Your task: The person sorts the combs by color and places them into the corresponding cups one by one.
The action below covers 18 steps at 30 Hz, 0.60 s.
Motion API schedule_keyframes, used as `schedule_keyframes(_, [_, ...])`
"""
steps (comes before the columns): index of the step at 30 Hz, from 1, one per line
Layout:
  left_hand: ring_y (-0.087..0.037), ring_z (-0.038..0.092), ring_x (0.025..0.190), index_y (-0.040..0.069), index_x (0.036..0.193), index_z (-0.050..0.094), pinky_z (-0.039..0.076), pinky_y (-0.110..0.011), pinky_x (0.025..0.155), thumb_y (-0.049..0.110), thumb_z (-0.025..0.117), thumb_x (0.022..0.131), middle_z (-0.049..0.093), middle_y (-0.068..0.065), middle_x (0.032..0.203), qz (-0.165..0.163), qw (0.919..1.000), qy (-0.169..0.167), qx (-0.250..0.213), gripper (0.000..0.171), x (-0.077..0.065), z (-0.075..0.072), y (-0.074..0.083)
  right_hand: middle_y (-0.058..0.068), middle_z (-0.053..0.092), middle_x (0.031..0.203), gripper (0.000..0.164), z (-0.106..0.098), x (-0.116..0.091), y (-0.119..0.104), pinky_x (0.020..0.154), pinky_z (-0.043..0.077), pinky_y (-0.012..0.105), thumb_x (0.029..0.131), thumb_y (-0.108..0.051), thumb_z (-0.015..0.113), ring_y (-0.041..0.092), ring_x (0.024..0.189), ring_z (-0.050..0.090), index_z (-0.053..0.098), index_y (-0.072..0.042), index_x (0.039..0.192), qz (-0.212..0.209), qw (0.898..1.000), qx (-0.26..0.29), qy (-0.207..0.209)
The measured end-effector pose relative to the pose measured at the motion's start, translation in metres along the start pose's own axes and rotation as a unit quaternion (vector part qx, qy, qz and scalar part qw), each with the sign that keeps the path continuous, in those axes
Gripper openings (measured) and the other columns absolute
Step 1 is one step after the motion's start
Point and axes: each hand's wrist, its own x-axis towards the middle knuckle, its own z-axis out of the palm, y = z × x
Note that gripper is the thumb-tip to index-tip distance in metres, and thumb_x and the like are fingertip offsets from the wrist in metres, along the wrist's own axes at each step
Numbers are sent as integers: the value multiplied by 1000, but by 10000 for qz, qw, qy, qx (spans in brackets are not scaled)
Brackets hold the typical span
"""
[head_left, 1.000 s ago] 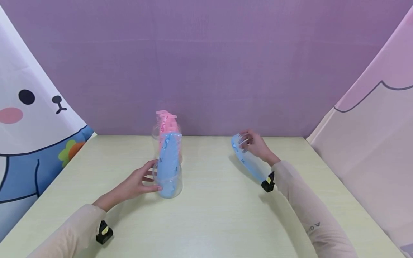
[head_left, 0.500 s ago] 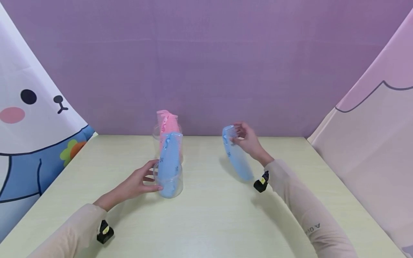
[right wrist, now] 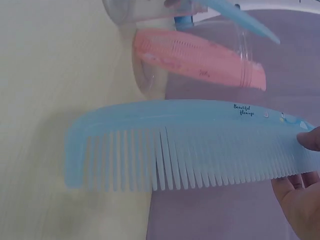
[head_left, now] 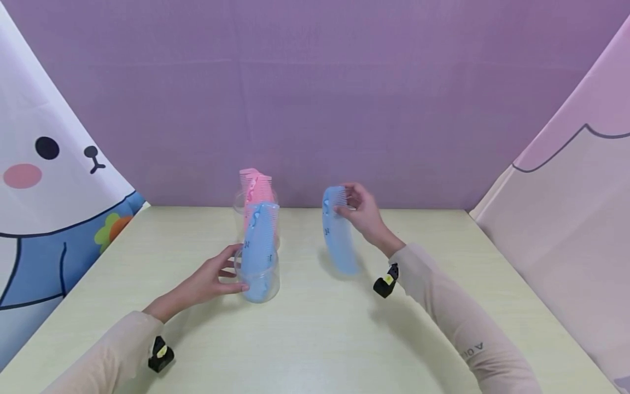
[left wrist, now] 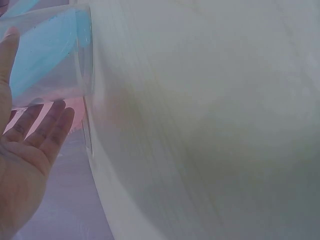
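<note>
My right hand (head_left: 368,214) pinches a light blue comb (head_left: 337,235) near its top end. The comb hangs almost upright above the table, teeth toward the right; in the right wrist view printed lettering shows on its spine. At left, my left hand (head_left: 211,276) holds a clear plastic cup (head_left: 273,283) from its left side, thumb in front and fingers behind. A blue comb (head_left: 259,235) stands in that cup, leaning slightly; whether there is more than one cannot be told. Behind it, pink combs (head_left: 258,187) stand in a second clear cup (right wrist: 142,80).
A pale wood-grain table (head_left: 315,339) lies under both hands. Purple cloth (head_left: 354,98) hangs along its back edge. Printed cloths flank it, a cartoon animal (head_left: 64,219) at left and a pink and white one (head_left: 556,219) at right. Black wrist cameras (head_left: 386,280) sit below the sleeves.
My right hand has moved left with the blue comb, toward the cups, and the comb has swung more upright. The left hand and both cups have stayed in place.
</note>
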Motion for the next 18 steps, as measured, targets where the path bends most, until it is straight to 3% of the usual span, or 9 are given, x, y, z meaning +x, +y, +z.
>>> schedule_keyframes(7, [-37, 57, 105, 7, 136, 30, 54, -46, 82, 23, 76, 74, 45, -20, 130, -71, 10000, -7, -46, 79, 0, 0, 0, 17, 53, 119, 47, 14, 3, -17, 93, 50, 39, 80, 8, 61, 30, 108, 56, 44, -2, 123, -22, 9990, 434, 132])
schedule_keyframes(18, [-35, 58, 104, 7, 136, 31, 55, -41, 81, 23, 76, 74, 45, -20, 130, -62, 10000, 6, -36, 79, 0, 0, 1, 13, 54, 116, 44, 34, 4, -48, 91, 50, 37, 80, 10, 60, 23, 101, 57, 45, -4, 119, -319, 9901, 1285, 468])
